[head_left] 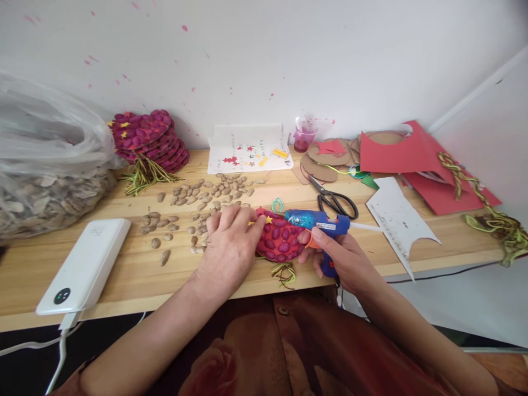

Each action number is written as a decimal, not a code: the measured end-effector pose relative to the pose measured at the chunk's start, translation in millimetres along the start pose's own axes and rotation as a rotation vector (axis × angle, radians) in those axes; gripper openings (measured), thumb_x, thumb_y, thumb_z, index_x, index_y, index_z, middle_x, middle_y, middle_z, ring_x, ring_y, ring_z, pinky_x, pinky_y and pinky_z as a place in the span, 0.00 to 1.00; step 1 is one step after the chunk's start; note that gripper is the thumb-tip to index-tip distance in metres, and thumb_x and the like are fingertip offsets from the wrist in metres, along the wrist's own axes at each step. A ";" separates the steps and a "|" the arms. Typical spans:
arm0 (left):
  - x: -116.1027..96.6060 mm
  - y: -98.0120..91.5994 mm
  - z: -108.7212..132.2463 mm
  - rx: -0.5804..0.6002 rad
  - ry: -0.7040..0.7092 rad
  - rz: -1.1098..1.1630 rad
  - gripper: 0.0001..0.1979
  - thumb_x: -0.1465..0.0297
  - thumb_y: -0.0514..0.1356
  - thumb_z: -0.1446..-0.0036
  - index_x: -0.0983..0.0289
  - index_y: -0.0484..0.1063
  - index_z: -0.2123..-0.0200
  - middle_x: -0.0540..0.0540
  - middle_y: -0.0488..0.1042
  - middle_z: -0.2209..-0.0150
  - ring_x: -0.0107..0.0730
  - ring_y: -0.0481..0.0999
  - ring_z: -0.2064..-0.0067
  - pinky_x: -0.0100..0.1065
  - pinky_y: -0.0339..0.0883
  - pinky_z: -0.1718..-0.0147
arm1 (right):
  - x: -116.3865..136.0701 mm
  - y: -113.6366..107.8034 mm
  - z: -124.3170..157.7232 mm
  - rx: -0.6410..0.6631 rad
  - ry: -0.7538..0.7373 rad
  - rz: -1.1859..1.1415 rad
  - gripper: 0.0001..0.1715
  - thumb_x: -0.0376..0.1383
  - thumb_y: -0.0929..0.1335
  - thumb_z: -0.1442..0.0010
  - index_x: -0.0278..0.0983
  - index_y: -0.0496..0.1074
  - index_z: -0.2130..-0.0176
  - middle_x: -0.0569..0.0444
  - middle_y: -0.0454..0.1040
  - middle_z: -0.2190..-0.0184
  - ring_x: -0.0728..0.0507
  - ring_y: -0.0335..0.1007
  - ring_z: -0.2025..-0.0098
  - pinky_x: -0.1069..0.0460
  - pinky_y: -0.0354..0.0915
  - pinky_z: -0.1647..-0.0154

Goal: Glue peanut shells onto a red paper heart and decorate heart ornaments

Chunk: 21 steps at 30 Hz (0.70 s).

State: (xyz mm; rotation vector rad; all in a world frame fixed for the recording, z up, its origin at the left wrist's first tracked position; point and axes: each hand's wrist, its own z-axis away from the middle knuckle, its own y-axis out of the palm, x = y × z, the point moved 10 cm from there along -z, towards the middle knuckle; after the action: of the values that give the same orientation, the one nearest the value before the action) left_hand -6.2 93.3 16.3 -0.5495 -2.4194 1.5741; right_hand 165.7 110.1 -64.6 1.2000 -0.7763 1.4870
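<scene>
My right hand is wrapped around a blue hot glue gun with an orange trigger, a white glue stick poking out of its back. Its nozzle points left over a red disc covered with purple-painted peanuts. At the disc's left edge, my left hand has its fingers bent and closed on the disc, close to a yellow star. What its fingertips pinch is partly hidden. A green and brown yarn tassel hangs at the disc's lower edge, and a turquoise cord loop shows above.
Loose peanuts lie left of the disc. Finished discs are stacked behind, beside a bag of peanuts. A white power bank sits front left. Scissors, red card and star-covered paper lie farther back.
</scene>
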 end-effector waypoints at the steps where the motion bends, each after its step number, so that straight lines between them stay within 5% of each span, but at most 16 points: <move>1: 3.3 -0.7 0.3 -0.002 -0.012 -0.003 0.16 0.78 0.57 0.36 0.58 0.77 0.49 0.60 0.78 0.51 0.50 0.67 0.48 0.49 0.59 0.54 | 0.0 0.0 0.0 0.002 -0.001 -0.001 0.22 0.54 0.71 0.37 0.38 0.76 0.63 0.51 0.80 0.75 0.50 0.65 0.83 0.55 0.63 0.82; 21: -4.5 8.3 -1.9 0.057 0.046 0.035 0.17 0.78 0.58 0.36 0.57 0.77 0.48 0.61 0.76 0.53 0.50 0.67 0.49 0.50 0.59 0.53 | 3.1 1.6 -0.6 -0.030 0.000 -0.027 0.24 0.55 0.73 0.41 0.37 0.76 0.65 0.50 0.79 0.71 0.47 0.73 0.76 0.56 0.63 0.85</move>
State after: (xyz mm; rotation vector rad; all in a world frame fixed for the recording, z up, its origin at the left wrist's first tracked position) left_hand 0.3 96.0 9.7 -0.6143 -2.3358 1.6203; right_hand 164.1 111.2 -61.6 1.1837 -0.7775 1.4484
